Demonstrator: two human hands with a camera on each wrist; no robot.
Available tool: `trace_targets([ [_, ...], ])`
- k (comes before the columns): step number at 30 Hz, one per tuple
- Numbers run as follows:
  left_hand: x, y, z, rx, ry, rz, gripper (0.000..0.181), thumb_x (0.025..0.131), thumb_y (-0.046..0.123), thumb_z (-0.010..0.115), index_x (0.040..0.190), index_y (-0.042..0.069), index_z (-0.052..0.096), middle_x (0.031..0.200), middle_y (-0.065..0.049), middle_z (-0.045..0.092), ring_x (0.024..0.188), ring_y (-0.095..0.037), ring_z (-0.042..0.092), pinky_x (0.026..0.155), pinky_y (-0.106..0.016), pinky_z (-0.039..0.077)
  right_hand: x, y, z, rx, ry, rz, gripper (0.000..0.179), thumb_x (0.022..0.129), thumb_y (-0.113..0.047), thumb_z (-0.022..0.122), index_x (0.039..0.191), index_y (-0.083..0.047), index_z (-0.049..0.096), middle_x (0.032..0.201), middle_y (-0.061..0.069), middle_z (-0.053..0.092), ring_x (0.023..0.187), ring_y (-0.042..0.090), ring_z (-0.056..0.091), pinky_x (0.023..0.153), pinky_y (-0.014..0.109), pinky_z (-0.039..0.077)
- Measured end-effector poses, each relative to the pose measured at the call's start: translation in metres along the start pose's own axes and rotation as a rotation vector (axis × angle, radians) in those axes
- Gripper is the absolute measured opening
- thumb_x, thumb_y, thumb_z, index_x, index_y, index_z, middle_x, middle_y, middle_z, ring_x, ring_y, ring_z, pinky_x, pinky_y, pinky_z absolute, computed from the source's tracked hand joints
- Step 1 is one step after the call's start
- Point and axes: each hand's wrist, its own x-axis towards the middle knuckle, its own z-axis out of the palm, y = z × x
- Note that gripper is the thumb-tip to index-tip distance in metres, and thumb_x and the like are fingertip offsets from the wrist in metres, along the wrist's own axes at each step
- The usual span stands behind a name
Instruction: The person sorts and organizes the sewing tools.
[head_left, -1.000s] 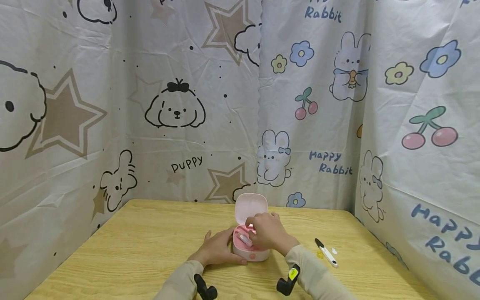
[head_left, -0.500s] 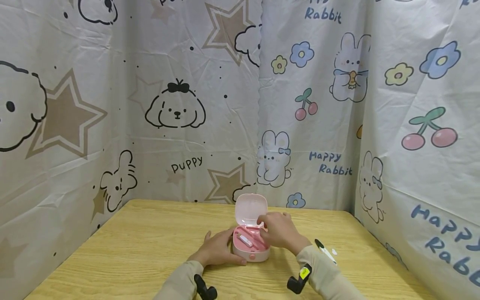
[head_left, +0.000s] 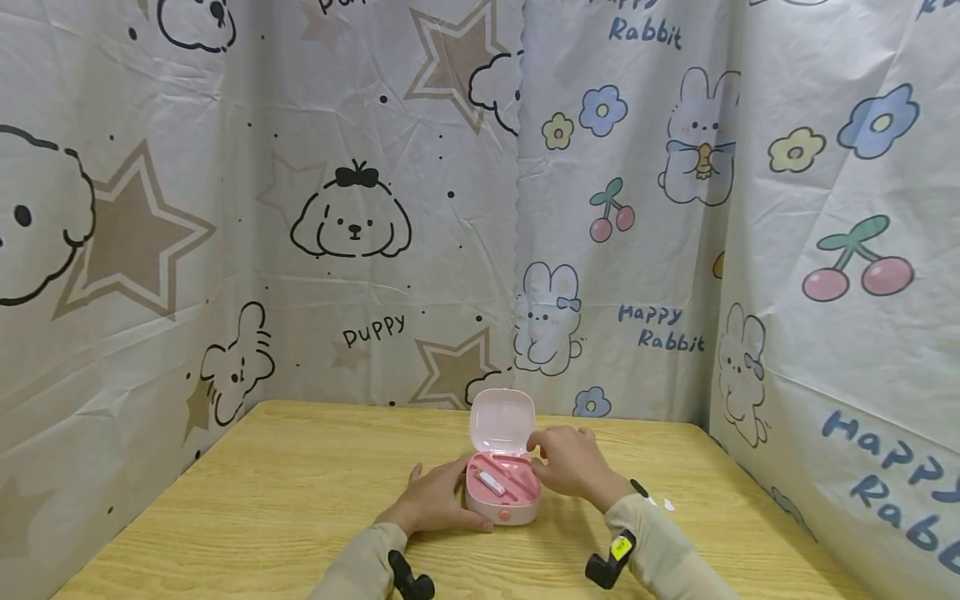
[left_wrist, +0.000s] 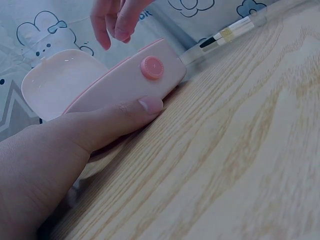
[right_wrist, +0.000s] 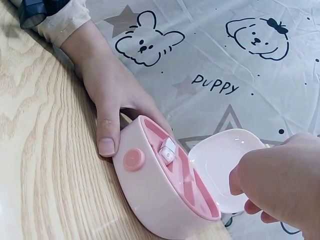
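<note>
A pale pink box [head_left: 517, 515] stands on the table with its round-cornered lid [head_left: 498, 419] tipped up at the back. In its deeper pink tray [right_wrist: 186, 172] lies a small white item [head_left: 490, 481] with printed marks, beside shaped slots. My left hand [head_left: 431, 498] holds the box from the left, its thumb [left_wrist: 135, 112] along the front wall below the round pink button [left_wrist: 152, 67]. Over the box's right rim hovers my right hand [head_left: 573, 462], its fingers loosely bent and nothing between them; in the left wrist view these fingers [left_wrist: 120, 22] hang above the box.
To the right, a slim black-and-white tool [left_wrist: 225, 36] lies on the wooden table [head_left: 315, 492], partly behind my right sleeve [head_left: 645, 533] in the head view. A small white bit [head_left: 669, 505] is near it. Printed curtains [head_left: 375, 275] enclose the table's back and sides.
My right hand has drawn back rightward from inside the box to its right rim, uncovering more of the pink tray. The right sleeve now covers more of the black-and-white tool. My left hand has stayed put.
</note>
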Motion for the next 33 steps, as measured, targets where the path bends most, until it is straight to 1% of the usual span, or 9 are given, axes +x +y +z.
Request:
trace_targets([
  [6, 0.002, 0.001, 0.001, -0.001, 0.004, -0.003, 0.110, 0.064, 0.074, 0.085, 0.156, 0.027, 0.046, 0.151, 0.004, 0.054, 0.141, -0.024, 0.046, 0.109, -0.082, 0.002, -0.003, 0.009, 0.000, -0.007, -0.002, 0.029, 0.011, 0.087, -0.020, 0.076, 0.098, -0.019, 0.077, 0.079, -0.008, 0.062, 0.076, 0.013, 0.055, 0.080, 0.053, 0.046],
  [10, 0.003, 0.000, 0.001, -0.012, 0.006, -0.006, 0.109, 0.065, 0.073, 0.085, 0.156, 0.027, 0.047, 0.152, 0.004, 0.053, 0.142, -0.024, 0.045, 0.108, -0.082, 0.002, -0.007, 0.017, -0.002, -0.021, 0.015, 0.026, 0.013, 0.086, -0.019, 0.075, 0.099, -0.017, 0.077, 0.080, -0.004, 0.064, 0.075, 0.014, 0.056, 0.080, 0.054, 0.047],
  [16, 0.004, -0.002, 0.002, -0.013, 0.008, 0.003, 0.110, 0.064, 0.074, 0.085, 0.156, 0.028, 0.047, 0.152, 0.006, 0.053, 0.141, -0.024, 0.046, 0.108, -0.082, 0.001, -0.013, 0.030, -0.001, -0.034, 0.024, 0.044, 0.014, 0.084, -0.019, 0.074, 0.098, -0.018, 0.076, 0.078, -0.008, 0.060, 0.074, 0.013, 0.055, 0.073, 0.048, 0.047],
  [18, 0.004, -0.003, 0.003, -0.012, 0.010, 0.006, 0.110, 0.063, 0.074, 0.085, 0.156, 0.029, 0.047, 0.152, 0.006, 0.053, 0.141, -0.024, 0.046, 0.108, -0.082, 0.002, -0.015, 0.034, -0.001, -0.036, 0.020, 0.053, 0.015, 0.084, -0.019, 0.074, 0.099, -0.017, 0.077, 0.079, -0.007, 0.061, 0.074, 0.013, 0.055, 0.071, 0.047, 0.046],
  [24, 0.004, -0.003, 0.003, -0.010, 0.007, 0.000, 0.112, 0.063, 0.075, 0.084, 0.157, 0.029, 0.045, 0.153, 0.006, 0.052, 0.142, -0.023, 0.044, 0.108, -0.082, 0.001, -0.023, 0.043, -0.004, -0.038, 0.011, 0.080, 0.012, 0.085, -0.017, 0.074, 0.097, -0.017, 0.076, 0.080, -0.006, 0.062, 0.075, 0.014, 0.055, 0.071, 0.048, 0.046],
  [33, 0.004, -0.004, 0.004, -0.012, 0.016, 0.021, 0.109, 0.062, 0.077, 0.084, 0.155, 0.032, 0.047, 0.151, 0.009, 0.053, 0.142, -0.023, 0.045, 0.108, -0.082, 0.001, -0.033, 0.060, -0.006, -0.056, 0.012, 0.103, 0.015, 0.085, -0.016, 0.073, 0.099, -0.016, 0.077, 0.081, -0.005, 0.061, 0.075, 0.014, 0.056, 0.067, 0.048, 0.046],
])
